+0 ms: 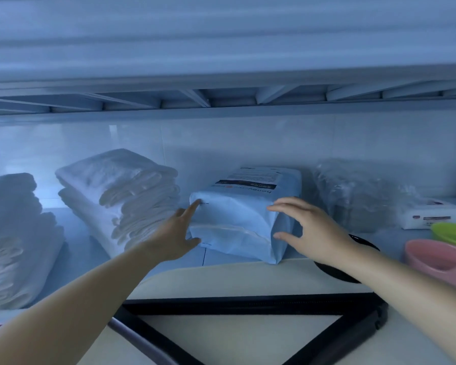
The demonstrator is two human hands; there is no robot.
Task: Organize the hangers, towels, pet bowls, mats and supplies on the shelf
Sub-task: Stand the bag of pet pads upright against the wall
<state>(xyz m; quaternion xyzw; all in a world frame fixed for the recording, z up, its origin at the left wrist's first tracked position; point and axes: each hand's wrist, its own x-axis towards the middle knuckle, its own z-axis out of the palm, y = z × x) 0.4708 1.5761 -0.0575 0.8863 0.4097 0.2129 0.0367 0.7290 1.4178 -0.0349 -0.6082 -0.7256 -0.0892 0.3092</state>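
While the blue package [244,206] sits mid-frame on the shelf [74,233], left hand [178,234] touches its side, fingers straight; right hand [308,227] spread wide, holding nothing.

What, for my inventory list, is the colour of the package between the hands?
The package is light blue; head view.

We have a single view, from a wide-angle camera worn on the person's head. It faces forward and a little downward into a shelf [221,280] bay, roughly level with it, so the underside of the upper shelf [221,101] fills the top and the back wall [248,143] lies straight ahead. We sit close: the left forearm [90,285] and right forearm [406,280] enter from the bottom corners and reach mid-frame.
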